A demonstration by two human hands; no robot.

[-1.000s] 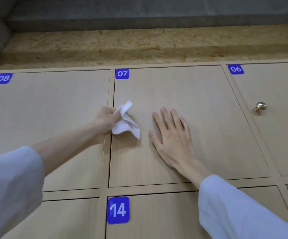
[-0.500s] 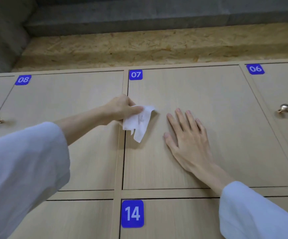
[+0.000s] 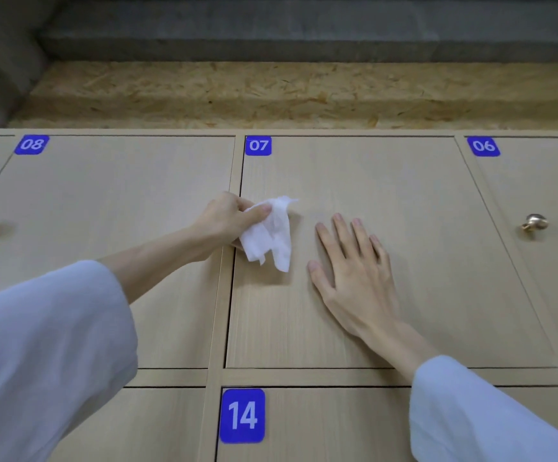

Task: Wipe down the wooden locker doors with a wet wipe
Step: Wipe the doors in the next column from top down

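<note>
Pale wooden locker doors [image 3: 387,261] fill the wall. At door 07's 9 o'clock edge, the left hand [image 3: 227,218] pinches a crumpled white wet wipe [image 3: 269,233]; the right hand [image 3: 354,271] lies flat and empty at 3 o'clock of it. Held so bunched, the wipe might miss spots.

Door 07 [image 3: 404,261] between door 08 [image 3: 104,211] left and door 06 [image 3: 544,261] right; door 14 [image 3: 321,425] below. Wipe [image 3: 269,233] at 07's left edge, right hand [image 3: 354,278] flat just beside it.
</note>
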